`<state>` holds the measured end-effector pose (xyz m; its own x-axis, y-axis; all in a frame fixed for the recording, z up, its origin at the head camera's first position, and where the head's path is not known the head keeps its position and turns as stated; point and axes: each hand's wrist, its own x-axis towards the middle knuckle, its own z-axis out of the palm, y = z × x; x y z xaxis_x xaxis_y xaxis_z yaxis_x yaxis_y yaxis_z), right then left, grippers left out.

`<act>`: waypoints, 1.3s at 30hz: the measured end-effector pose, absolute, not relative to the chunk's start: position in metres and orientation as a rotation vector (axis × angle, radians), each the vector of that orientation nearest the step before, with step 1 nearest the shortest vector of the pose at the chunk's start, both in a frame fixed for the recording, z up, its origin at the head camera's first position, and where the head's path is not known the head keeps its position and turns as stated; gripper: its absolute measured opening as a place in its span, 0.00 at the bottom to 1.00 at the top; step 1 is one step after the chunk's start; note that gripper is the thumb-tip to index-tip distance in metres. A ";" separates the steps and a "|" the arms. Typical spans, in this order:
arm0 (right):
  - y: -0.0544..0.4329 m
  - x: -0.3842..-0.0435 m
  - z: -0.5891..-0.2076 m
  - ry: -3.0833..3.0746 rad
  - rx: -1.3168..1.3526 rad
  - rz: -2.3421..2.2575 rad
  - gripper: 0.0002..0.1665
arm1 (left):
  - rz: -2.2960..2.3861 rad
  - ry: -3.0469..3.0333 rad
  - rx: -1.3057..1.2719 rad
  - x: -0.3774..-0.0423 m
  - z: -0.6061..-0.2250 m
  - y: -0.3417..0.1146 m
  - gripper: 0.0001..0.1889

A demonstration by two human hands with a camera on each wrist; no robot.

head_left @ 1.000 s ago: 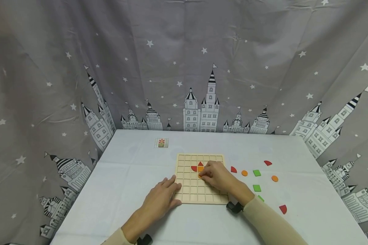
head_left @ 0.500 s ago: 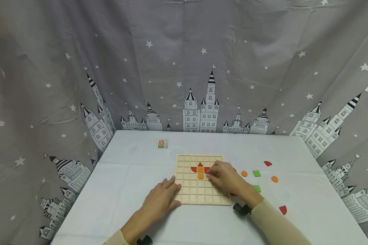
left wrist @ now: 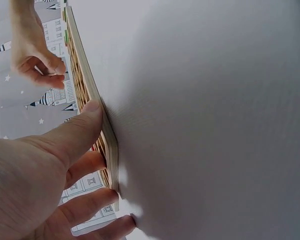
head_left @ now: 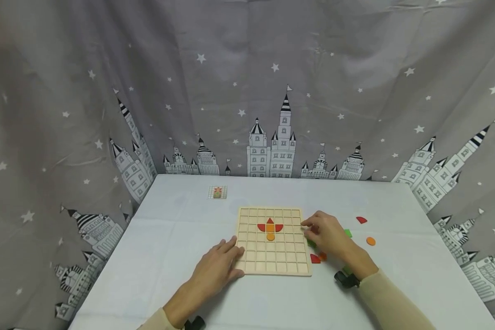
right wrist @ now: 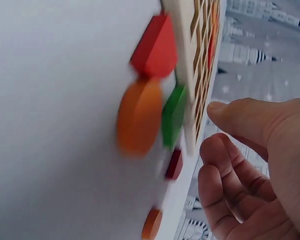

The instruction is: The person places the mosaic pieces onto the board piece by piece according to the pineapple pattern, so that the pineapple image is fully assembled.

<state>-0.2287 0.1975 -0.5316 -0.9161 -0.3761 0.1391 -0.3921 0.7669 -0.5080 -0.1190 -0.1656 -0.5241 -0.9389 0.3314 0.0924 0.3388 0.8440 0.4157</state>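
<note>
My left hand (head_left: 216,263) rests along the left edge of a pale wooden grid board (head_left: 255,266), its thumb and fingers touching the rim. On the board sit a red triangle (head_left: 270,221), an orange square (head_left: 270,228), two red quarter-circles, one being the left quarter-circle (head_left: 261,227), and an orange disc (head_left: 270,236) below the square. Just off the board's right side, my right hand (head_left: 330,233) hovers over loose pieces with nothing between thumb and fingers. Beneath it lie a green piece (right wrist: 174,116), an orange disc (right wrist: 140,116) and a red quarter-circle (right wrist: 157,47).
Farther right on the white table (head_left: 181,238) lie another red quarter-circle (head_left: 361,220), an orange disc (head_left: 371,241) and a partly covered green square (head_left: 348,233). A small pattern card (head_left: 217,192) lies at the back left. A grey castle-print curtain (head_left: 214,91) hangs behind.
My right hand has let go of the orange disc below the square and moved right, off the board to the loose pieces. My left hand has stayed in place.
</note>
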 end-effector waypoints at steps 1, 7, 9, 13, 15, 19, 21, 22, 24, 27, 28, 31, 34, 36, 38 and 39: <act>0.201 -0.229 -0.532 -2.946 0.606 0.845 0.16 | -0.683 -3.002 -0.545 -0.119 -0.524 -0.166 0.32; 0.216 -0.231 -0.533 -3.012 0.490 0.781 0.20 | -0.697 -3.003 -0.537 -0.116 -0.524 -0.166 0.32; 0.219 -0.232 -0.533 -3.011 0.485 0.774 0.21 | -0.701 -2.998 -0.538 -0.116 -0.524 -0.166 0.32; 0.221 -0.231 -0.532 -3.017 0.479 0.765 0.21 | -0.714 -2.995 -0.539 -0.117 -0.522 -0.166 0.32; 0.220 -0.231 -0.531 -3.030 0.473 0.759 0.21 | -0.717 -2.998 -0.539 -0.117 -0.522 -0.166 0.32; 0.217 -0.232 -0.529 -3.067 0.437 0.749 0.23 | -0.706 -3.007 -0.533 -0.117 -0.522 -0.166 0.31; 0.216 -0.233 -0.528 -3.076 0.425 0.742 0.24 | -0.697 -3.006 -0.529 -0.117 -0.522 -0.166 0.31; 0.216 -0.233 -0.528 -3.078 0.417 0.738 0.24 | -0.694 -3.006 -0.528 -0.117 -0.522 -0.166 0.31; 0.215 -0.234 -0.527 -3.080 0.403 0.737 0.24 | -0.694 -3.004 -0.528 -0.118 -0.522 -0.166 0.31; 0.214 -0.234 -0.528 -3.082 0.388 0.736 0.22 | -0.693 -3.002 -0.529 -0.118 -0.521 -0.166 0.32; 0.214 -0.234 -0.528 -3.082 0.385 0.736 0.21 | -0.692 -3.002 -0.529 -0.118 -0.520 -0.166 0.32; 0.214 -0.234 -0.529 -3.083 0.382 0.739 0.20 | -0.689 -3.005 -0.526 -0.117 -0.520 -0.166 0.32; 0.213 -0.234 -0.530 -3.079 0.381 0.741 0.20 | -0.691 -3.008 -0.520 -0.117 -0.521 -0.166 0.32; 0.213 -0.233 -0.530 -3.074 0.384 0.736 0.20 | -0.694 -3.007 -0.521 -0.117 -0.522 -0.166 0.31; 0.214 -0.233 -0.531 -3.067 0.388 0.733 0.20 | -0.700 -3.003 -0.523 -0.117 -0.522 -0.166 0.31; 0.214 -0.233 -0.532 -3.063 0.390 0.732 0.20 | -0.703 -2.999 -0.525 -0.117 -0.522 -0.166 0.31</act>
<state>-0.2330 0.2139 -0.5319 -0.9694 -0.2442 0.0263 -0.2297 0.8636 -0.4489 -0.1173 -0.1663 -0.5224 -0.9434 0.3188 0.0916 0.3263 0.8424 0.4289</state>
